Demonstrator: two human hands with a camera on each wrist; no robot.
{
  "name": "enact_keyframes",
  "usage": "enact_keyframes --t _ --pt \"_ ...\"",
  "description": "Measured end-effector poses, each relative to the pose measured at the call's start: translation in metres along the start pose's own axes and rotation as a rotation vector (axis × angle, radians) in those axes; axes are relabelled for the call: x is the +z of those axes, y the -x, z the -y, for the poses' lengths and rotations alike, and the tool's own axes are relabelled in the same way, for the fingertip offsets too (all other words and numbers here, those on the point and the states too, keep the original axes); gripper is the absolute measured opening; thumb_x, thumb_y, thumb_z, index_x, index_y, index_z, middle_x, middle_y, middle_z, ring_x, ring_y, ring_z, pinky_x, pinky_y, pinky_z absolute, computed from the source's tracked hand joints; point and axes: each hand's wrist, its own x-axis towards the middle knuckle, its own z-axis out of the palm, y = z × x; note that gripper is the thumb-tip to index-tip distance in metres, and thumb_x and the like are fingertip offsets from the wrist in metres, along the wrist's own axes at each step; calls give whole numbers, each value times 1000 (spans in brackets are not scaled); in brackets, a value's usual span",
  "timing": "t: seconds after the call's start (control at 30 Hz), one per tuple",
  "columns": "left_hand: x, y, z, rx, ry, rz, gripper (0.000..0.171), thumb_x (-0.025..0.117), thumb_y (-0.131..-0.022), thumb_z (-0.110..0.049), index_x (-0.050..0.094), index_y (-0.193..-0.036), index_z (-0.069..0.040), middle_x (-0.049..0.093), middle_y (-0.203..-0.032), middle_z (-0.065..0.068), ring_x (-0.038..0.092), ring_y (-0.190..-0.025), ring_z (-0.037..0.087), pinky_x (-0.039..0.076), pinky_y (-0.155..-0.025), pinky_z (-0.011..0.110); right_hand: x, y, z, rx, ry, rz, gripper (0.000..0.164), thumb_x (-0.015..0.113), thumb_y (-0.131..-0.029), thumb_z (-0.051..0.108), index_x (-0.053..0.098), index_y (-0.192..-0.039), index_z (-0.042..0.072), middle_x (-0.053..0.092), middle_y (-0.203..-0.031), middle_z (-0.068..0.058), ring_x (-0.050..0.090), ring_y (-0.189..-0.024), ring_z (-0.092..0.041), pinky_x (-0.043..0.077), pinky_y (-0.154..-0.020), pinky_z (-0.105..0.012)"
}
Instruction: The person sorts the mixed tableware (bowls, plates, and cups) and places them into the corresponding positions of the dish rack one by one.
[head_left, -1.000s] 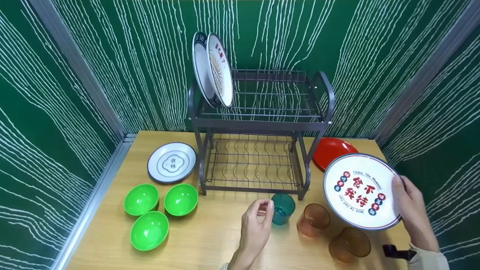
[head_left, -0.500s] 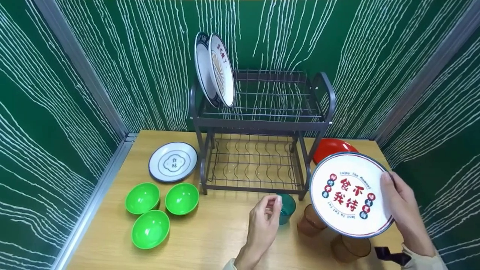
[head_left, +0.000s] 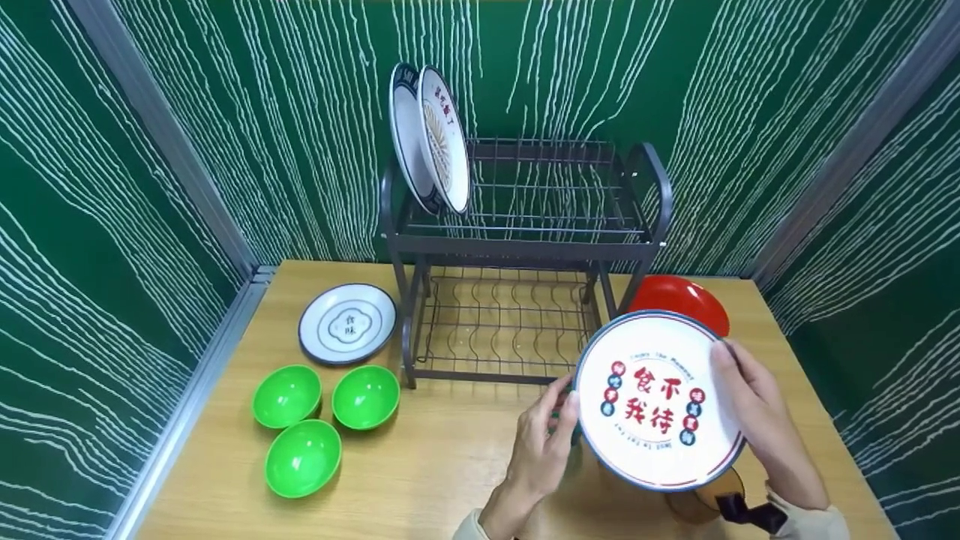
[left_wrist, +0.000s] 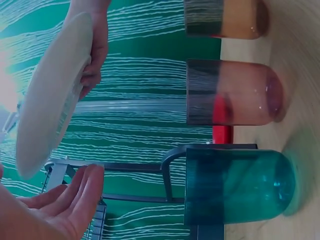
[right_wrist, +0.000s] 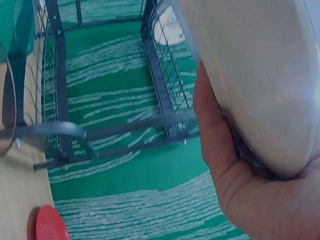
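White with a blue rim, the printed plate is held up at four o'clock in the head view, its three-o'clock edge clasped by the right grip. At nine o'clock on the rim, the left grip is narrowly parted; contact cannot be told. A two-handed hold seems in preparation, calling for closure there. Clearance below is limited by the teal tumbler; open upper slots are offered by the dish rack at twelve o'clock.
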Motion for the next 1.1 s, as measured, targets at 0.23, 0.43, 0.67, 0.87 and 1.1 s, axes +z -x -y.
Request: enact_keyframes --t 0.23,0.43,0.67,0.87,1.1 --pt "6 -1 -8 57 55 67 31 41 -102 -21 52 -127 -8 67 -98 2 65 -84 7 55 -73 22 19 -1 3 -12 -10 -9 41 36 -102 37 45 -131 11 58 -89 -12 63 -70 -27 58 -64 -31" --pt "8 1 -5 32 145 72 33 40 -103 -20 43 -134 -9 68 -102 4 67 -87 9 56 -76 24 30 -1 2 20 -17 -35 41 38 -101 41 46 -130 12 58 -90 -12 63 -71 -26 58 -65 -30" --pt "7 2 -3 29 232 44 40 38 -103 -15 31 -143 -14 65 -110 11 68 -91 15 57 -74 29 37 -2 -1 56 -35 -49 44 37 -100 43 45 -132 14 57 -95 -11 61 -75 -26 57 -68 -29" --pt "1 1 -25 65 158 -13 40 37 -102 -5 30 -141 -4 64 -105 18 68 -86 17 57 -70 27 40 -2 -1 62 -5 -41 46 37 -100 46 44 -135 17 57 -98 -10 61 -79 -24 57 -71 -29" --pt "-7 1 -38 159 70 -71 34 35 -101 1 35 -134 3 64 -99 20 68 -83 19 57 -67 25 41 -6 2 36 -48 33 44 36 -101 43 42 -135 16 56 -101 -11 61 -81 -25 57 -75 -31"
